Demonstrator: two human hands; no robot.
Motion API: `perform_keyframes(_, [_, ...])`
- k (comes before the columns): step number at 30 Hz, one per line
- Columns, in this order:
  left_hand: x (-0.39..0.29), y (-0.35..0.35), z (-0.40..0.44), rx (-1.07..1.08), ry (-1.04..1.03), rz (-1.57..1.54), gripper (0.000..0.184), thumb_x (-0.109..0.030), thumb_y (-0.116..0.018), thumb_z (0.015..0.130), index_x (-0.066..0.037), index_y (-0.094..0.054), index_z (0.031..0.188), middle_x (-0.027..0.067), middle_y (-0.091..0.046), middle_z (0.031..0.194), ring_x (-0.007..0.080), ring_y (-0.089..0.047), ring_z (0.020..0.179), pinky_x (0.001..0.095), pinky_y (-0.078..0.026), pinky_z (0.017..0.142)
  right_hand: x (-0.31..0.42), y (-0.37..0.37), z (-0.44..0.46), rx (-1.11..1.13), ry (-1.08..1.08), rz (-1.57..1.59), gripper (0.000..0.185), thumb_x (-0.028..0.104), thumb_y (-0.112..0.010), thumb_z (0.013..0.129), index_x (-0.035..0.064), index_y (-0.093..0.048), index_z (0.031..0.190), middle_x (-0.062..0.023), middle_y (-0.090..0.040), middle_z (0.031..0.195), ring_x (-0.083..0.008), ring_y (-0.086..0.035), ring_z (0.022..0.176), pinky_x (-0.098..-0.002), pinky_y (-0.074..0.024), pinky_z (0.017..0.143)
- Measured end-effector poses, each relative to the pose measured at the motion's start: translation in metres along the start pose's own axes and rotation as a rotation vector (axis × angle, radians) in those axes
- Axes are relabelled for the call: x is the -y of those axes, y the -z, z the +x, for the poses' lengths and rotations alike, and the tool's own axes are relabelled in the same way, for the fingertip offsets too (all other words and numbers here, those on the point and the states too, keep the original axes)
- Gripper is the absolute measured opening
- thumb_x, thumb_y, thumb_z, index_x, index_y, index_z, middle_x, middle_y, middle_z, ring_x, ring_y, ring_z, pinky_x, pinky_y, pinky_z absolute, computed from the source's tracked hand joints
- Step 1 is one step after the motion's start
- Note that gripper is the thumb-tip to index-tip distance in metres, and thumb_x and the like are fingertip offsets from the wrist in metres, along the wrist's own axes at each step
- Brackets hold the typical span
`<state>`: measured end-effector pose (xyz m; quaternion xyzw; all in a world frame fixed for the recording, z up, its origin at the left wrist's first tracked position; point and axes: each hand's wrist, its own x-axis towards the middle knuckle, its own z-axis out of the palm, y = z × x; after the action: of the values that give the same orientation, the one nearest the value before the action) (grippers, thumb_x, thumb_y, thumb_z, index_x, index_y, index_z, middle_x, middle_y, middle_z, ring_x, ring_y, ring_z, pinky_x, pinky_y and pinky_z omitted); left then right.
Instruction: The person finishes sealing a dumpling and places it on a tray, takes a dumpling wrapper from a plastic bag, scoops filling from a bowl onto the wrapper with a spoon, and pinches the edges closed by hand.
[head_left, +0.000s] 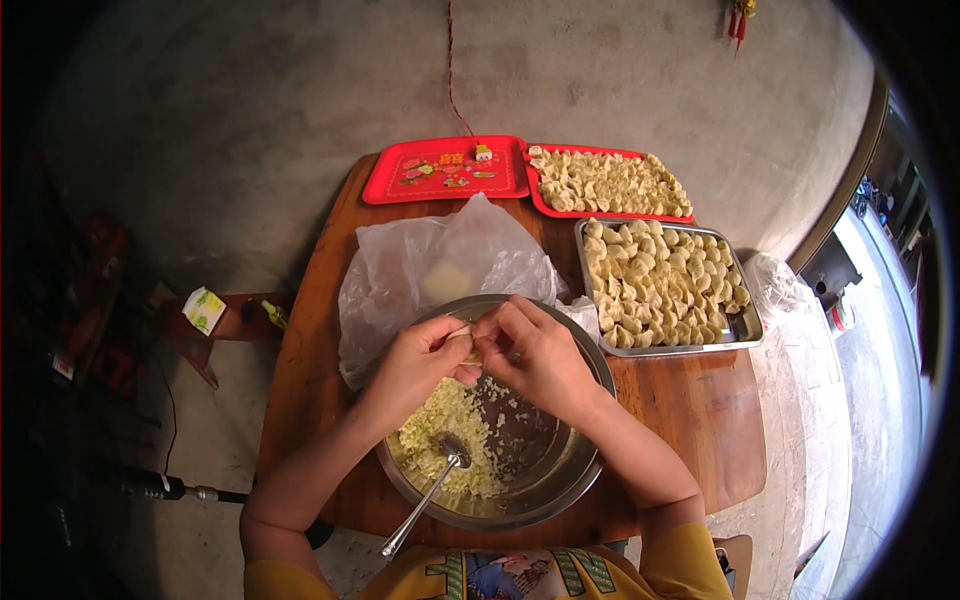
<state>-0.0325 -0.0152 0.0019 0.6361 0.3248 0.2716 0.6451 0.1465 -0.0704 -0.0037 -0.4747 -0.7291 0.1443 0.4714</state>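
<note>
Above a wide steel bowl (570,475), my left hand (420,355) and my right hand (535,355) meet with fingers pinched together. Between them is a small pale dumpling (464,333), mostly covered by the fingers. Chopped, pale yellow-green filling (470,470) lies in the bowl's left side, and bits cling to the bare metal on the right. A metal spoon (422,505) rests with its head in the filling and its handle over the near rim. Just behind the bowl, a clear plastic bag (400,260) has a pale stack of wrappers (447,282) showing in it.
Rows of dumplings (655,285) fill most of a steel tray (690,350) at right. More cover a red tray (610,215) behind it. Another red tray (385,185) holds a plug on a hanging cord (452,80). The wooden table (320,300) stands by a wall.
</note>
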Motion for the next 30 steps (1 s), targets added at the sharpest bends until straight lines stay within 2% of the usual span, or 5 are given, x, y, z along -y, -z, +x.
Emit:
perform_keyframes(17, [-0.005, 0.005, 0.004, 0.04, 0.025, 0.13, 0.018, -0.011, -0.052, 0.098, 0.003, -0.061, 0.103, 0.0047, -0.065, 0.089, 0.0112, -0.066, 0.077, 0.0239, -0.053, 0.071, 0.001, 0.002, 0.0, -0.012, -0.025, -0.043, 0.017, 0.002, -0.068, 0.08, 0.0015, -0.058, 0.094, -0.0092, -0.058, 0.086, -0.02, -0.063, 0.07, -0.03, -0.052, 0.061])
perform_keyframes(20, [-0.005, 0.006, 0.005, 0.058, 0.033, 0.157, 0.018, -0.012, -0.052, 0.098, 0.003, -0.061, 0.102, 0.0048, -0.065, 0.089, 0.0111, -0.065, 0.076, 0.0239, -0.053, 0.071, 0.002, 0.002, 0.0, 0.006, -0.031, 0.001, 0.018, 0.005, -0.067, 0.078, 0.0042, -0.054, 0.092, -0.0121, -0.056, 0.084, -0.034, -0.062, 0.077, -0.0424, -0.0513, 0.065])
perform_keyframes(22, [-0.004, 0.004, 0.005, 0.062, 0.042, 0.172, 0.018, -0.012, -0.052, 0.098, 0.002, -0.06, 0.104, 0.0049, -0.065, 0.09, 0.0109, -0.065, 0.076, 0.0239, -0.053, 0.072, 0.002, 0.003, 0.0, 0.004, -0.043, -0.032, 0.015, 0.002, -0.067, 0.079, 0.0012, -0.057, 0.09, -0.0089, -0.057, 0.084, -0.0206, -0.062, 0.068, -0.03, -0.0515, 0.06])
perform_keyframes(25, [0.0, -0.004, 0.005, 0.038, -0.01, -0.007, 0.019, -0.014, -0.052, 0.099, 0.001, -0.057, 0.109, 0.0059, -0.064, 0.097, 0.0118, -0.064, 0.084, 0.0265, -0.053, 0.077, 0.003, 0.003, 0.001, -0.044, -0.116, 0.027, 0.015, 0.006, -0.066, 0.08, 0.0038, -0.055, 0.09, -0.0125, -0.059, 0.086, -0.033, -0.063, 0.073, -0.0403, -0.052, 0.064])
perform_keyframes(30, [0.001, -0.018, -0.002, -0.08, -0.037, -0.299, 0.018, -0.015, -0.052, 0.099, 0.0, -0.055, 0.107, 0.0062, -0.059, 0.103, 0.0122, -0.06, 0.096, 0.0317, -0.054, 0.088, -0.001, 0.001, 0.001, -0.074, -0.213, 0.09, 0.013, 0.005, -0.065, 0.081, 0.003, -0.055, 0.09, -0.0124, -0.06, 0.086, -0.0302, -0.065, 0.072, -0.0384, -0.0522, 0.064])
